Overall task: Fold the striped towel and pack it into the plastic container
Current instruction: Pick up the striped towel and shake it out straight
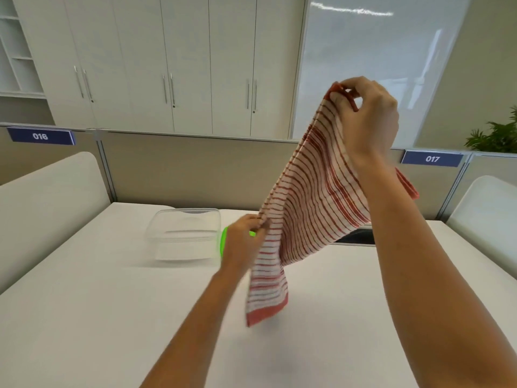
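Observation:
A red-and-white striped towel (313, 197) hangs in the air above the white table (84, 317). My right hand (369, 116) pinches its top corner, raised high. Lower down, my left hand (243, 242) grips the towel's left edge about halfway along. The towel's bottom end dangles just above the tabletop. A clear plastic container (183, 233) stands open on the table to the left of my left hand. A green lid (223, 240) lies beside it, mostly hidden behind my left hand.
A dark slot (358, 237) shows in the table behind the towel. Partition walls with signs 016 (40, 135) and 017 (432, 158) close off the far side. White chair backs (50, 197) flank the table. White cabinets stand behind.

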Motion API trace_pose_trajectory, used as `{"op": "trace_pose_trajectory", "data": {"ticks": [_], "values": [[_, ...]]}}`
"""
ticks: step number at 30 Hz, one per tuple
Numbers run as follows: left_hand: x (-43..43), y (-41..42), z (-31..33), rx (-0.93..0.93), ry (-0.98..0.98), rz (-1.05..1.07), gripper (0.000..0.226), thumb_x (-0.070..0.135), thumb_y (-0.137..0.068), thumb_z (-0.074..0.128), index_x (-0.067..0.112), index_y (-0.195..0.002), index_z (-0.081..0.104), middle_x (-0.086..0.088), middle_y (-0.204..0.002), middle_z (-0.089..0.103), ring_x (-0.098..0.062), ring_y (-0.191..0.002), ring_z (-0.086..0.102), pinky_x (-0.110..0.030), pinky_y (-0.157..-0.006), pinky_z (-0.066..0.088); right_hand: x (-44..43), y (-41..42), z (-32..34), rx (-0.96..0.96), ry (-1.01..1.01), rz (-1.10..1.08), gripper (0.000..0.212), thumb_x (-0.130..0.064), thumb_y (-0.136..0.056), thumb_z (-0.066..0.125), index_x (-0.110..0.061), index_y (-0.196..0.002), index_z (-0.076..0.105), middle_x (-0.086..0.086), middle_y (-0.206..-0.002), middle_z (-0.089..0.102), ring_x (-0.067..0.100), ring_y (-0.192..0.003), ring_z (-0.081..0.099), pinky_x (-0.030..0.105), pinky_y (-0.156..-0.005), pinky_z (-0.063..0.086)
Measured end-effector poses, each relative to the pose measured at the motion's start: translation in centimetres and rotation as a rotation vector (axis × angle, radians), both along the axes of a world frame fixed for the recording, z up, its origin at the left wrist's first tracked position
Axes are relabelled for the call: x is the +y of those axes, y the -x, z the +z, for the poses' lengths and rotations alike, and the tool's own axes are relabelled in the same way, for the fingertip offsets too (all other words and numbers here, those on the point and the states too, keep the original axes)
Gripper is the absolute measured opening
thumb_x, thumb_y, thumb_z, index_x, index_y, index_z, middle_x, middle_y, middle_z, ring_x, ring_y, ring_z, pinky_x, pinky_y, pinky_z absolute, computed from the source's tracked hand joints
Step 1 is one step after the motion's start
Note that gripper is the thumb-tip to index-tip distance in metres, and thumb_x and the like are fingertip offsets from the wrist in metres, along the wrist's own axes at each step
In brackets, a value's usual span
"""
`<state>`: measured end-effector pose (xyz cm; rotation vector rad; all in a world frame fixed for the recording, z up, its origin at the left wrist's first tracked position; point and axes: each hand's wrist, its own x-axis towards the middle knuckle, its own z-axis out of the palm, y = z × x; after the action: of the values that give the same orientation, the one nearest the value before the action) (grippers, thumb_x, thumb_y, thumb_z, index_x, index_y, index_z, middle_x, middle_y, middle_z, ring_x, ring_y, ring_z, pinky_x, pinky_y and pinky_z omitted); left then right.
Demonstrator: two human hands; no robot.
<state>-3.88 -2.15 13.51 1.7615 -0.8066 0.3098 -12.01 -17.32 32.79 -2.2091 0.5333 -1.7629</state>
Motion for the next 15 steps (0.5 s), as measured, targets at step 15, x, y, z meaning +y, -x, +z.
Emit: {"op": "trace_pose_trajectory", "data": {"ticks": [15], "values": [[10.5, -10.9, -1.1, 0.244, -0.289, -0.134, 0.014, 0.004, -0.086, 0.061, 0.001, -0.094, 0.072, -0.009, -0.102, 0.063, -0.025, -0.088, 0.063, -0.021, -0.066, 0.057, -7.9, 4.0, -6.4, -0.042, -0.325, 0.071, 0.024, -0.043, -0.086, 0.059, -0.031, -0.105, 0.066, -0.015, -0.095, 0.063, 0.001, -0.082, 0.058, 0.023, -0.077, 0.048]]}}
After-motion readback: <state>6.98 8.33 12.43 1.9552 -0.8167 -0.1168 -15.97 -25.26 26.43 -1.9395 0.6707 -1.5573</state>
